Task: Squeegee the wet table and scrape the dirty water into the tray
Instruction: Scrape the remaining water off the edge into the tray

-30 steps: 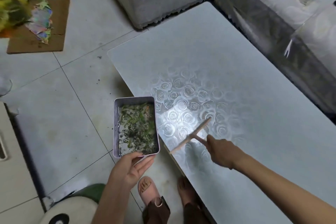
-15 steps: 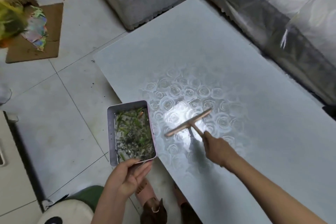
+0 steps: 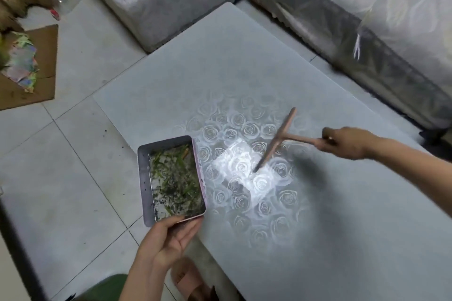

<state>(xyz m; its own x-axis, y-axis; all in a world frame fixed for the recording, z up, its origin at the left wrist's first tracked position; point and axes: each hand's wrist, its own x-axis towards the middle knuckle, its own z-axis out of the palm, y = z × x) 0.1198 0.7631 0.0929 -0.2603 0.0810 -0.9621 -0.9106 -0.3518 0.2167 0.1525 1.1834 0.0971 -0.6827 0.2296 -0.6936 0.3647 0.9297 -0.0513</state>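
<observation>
1. Since the earlier frame, I note the tray (image 3: 143, 178) now abuts the table (image 3: 220, 56) edge; the squeegee (image 3: 277, 140) has swung away rightward.
2. Left hand (image 3: 166, 239): fingers curled under the tray's near end, thumb on its rim; debris (image 3: 171, 168) and dirty water (image 3: 163, 208) already collected.
3. Squeegee blade meets the glistening wet patch (image 3: 242, 166), apart from the tray; I judge further strokes remain.
4. Right hand (image 3: 347, 142): arm extended, fingers wrapped round the handle.

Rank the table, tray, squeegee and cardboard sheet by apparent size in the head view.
1. table, by far the largest.
2. tray and cardboard sheet: about alike. The sheet lies farther off and is cut by the frame edge, so I do not rank them.
3. squeegee, the smallest.
</observation>
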